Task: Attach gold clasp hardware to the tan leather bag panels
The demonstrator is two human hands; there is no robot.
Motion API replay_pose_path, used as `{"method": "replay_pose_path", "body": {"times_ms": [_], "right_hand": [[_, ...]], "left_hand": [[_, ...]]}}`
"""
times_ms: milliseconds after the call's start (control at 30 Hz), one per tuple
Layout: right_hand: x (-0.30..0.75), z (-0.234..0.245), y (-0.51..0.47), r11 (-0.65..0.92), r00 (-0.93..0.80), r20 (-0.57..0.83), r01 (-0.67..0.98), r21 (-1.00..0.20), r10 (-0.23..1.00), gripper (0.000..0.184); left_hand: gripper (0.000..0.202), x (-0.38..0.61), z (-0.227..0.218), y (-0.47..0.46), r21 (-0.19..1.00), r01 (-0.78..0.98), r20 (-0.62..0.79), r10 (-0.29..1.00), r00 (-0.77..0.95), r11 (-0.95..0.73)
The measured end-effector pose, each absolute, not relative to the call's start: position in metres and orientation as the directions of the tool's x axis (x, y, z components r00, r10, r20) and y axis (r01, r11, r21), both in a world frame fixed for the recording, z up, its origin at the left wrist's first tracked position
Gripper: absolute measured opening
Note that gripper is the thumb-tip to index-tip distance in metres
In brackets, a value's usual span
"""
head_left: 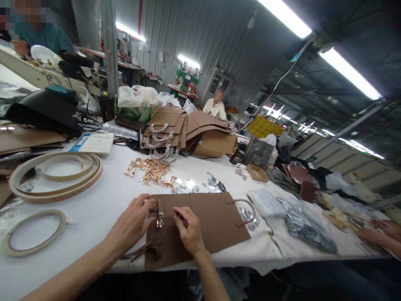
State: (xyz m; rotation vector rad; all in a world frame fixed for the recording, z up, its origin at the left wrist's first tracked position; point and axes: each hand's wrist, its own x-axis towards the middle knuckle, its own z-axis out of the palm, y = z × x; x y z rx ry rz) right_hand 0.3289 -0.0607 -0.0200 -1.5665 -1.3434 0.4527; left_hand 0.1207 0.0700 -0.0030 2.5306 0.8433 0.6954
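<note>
At the near edge of the tabletop (94,221) we are handling a brown panel (216,225), gold clasp (161,220) already in place, loose fittings (153,172) lying unused; our left hand (133,221) and right hand (189,230) are curling, their grip we cannot tell.

Under the left hand (133,220) and right hand (191,233) lies a bag panel (213,217); fittings (154,172) beyond them, a coil (59,196) leftward, a packet (267,204) rightward.

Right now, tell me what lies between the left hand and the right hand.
In the head view, a narrow brown strap with a gold-toned metal clasp lies between left hand and right hand, over the brown bag panel.
</note>
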Motion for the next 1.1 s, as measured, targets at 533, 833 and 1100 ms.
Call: {"method": "replay_pose_path", "body": {"times_ms": [533, 833, 1100], "right_hand": [[0.436, -0.013, 0.079, -0.067, 0.128, 0.055, 0.787, -0.613, 0.99, 0.022], [0.423, -0.003, 0.047, -0.04, 0.295, 0.201, 0.647, -0.761, 0.934, 0.018], [0.356, 0.002, -0.022, -0.037, 0.422, -0.022, 0.027, -0.999, 0.906, 0.04]], "left_hand": [[0.028, 0.058, -0.067, 0.012, 0.654, 0.386, 0.45, 0.744, 0.493, -0.651], [0.032, 0.067, -0.029, 0.019, 0.668, 0.446, 0.35, 0.78, 0.52, -0.596], [0.045, 0.146, -0.013, 0.111, 0.598, 0.419, 0.111, 0.589, 0.801, -0.683]]}}
